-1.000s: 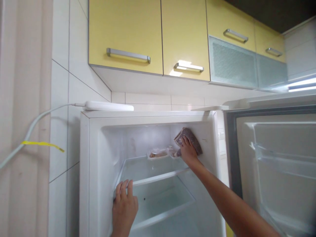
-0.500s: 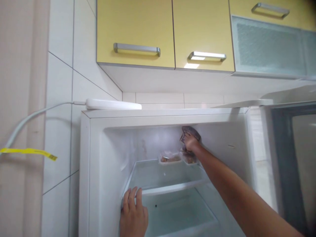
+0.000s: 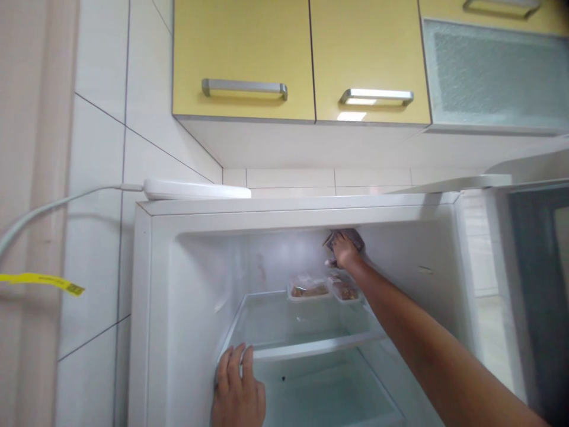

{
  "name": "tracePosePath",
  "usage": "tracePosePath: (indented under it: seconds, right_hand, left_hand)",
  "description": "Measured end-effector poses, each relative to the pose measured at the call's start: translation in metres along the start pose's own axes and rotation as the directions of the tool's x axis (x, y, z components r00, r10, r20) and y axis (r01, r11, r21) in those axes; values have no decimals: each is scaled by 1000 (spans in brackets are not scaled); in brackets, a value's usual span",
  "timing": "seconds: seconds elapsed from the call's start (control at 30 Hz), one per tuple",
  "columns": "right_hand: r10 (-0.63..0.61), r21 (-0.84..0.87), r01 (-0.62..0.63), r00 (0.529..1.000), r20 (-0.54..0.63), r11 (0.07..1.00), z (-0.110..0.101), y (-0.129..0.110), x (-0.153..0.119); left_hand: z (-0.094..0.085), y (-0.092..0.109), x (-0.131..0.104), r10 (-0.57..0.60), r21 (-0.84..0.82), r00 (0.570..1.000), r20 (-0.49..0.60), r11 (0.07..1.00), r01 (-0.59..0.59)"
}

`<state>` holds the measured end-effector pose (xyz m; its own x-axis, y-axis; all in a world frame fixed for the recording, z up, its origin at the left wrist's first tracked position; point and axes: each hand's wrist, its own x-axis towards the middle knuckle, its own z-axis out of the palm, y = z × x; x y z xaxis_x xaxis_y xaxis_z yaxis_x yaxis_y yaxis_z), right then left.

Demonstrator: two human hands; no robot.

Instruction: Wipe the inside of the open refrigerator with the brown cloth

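Note:
Deep inside the open fridge, my right hand (image 3: pixel 345 252) is closed on a dark brown cloth (image 3: pixel 355 237), up in the back right corner under the ceiling. Its fingers are partly hidden by the hand. Just below it, two clear plastic food trays stand on the upper glass shelf (image 3: pixel 306 320): a left tray (image 3: pixel 310 289) and a right tray (image 3: pixel 345 289), both with brownish contents. My left hand (image 3: pixel 240 385) rests at the front left corner of that shelf, fingers stretched out and slightly apart, holding nothing.
A lower glass shelf (image 3: pixel 329 385) lies beneath. The fridge door (image 3: pixel 537 284) stands open on the right. On top of the fridge lies a white device (image 3: pixel 195 190) with a cable (image 3: pixel 62 201). Yellow cupboards (image 3: pixel 244 47) hang above.
My right hand has stayed in the back corner with the cloth, shifting slightly so more of the food trays shows. My left hand remains at the shelf corner. The view has moved a little.

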<state>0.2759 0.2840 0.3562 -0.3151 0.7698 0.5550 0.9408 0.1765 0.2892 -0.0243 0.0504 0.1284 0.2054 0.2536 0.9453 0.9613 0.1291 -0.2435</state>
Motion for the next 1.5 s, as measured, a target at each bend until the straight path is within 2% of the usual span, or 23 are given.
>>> tracePosePath:
  seconds: [0.07,0.17,0.37,0.53,0.67,0.73,0.8,0.93,1.1,1.27,1.37,1.5]
  right_hand:
    - [47,6,-47,999,-27,999,-18,0,-3]
    - [123,32,-120,988,-92,992,-39,-6,-25]
    - [335,117,-316,911,-240,942,-72,-20,-103]
    - [370,144,-340,865,-339,929,-107,-16,-162]
    - [390,118,-373,848,-359,920,-126,-15,-177]
    - [397,118,-381,846,-356,917,-126,-14,-171]
    - [388,122,-369,850,-356,921,-118,-14,-158]
    - [325,121,-302,886,-331,946,-78,-17,-114]
    - [168,69,-158,969,-183,985,-23,-18,-53]
    - [54,109,-46,996,-75,993,10,-14,-5]
    - [20,131,-13,998,-51,991,20,-12,10]
    - [0,142,3,1000,-28,990,29,-13,13]
  left_hand:
    - [2,-1,-1,6,8,1000,-18,1000,-6]
    - [5,-2,-2,12,1,999,-40,1000,-11]
    - [6,-1,-1,-17,-40,999,-32,999,15]
    - [-1,3,3,-29,-47,999,-25,999,28]
    - [-7,6,7,-63,-60,998,-11,996,62]
    - [-8,7,8,-68,-61,998,-2,996,68]
    - [-9,7,8,-71,-62,997,7,996,71]
    - [-11,8,7,-78,-67,997,20,995,79]
    - [-11,11,4,-123,-88,992,41,988,126]
    - [-9,13,2,-146,-76,989,34,986,148]
    - [-8,14,0,-155,-71,987,42,985,157]
    - [-9,15,-1,-169,-60,983,67,983,173]
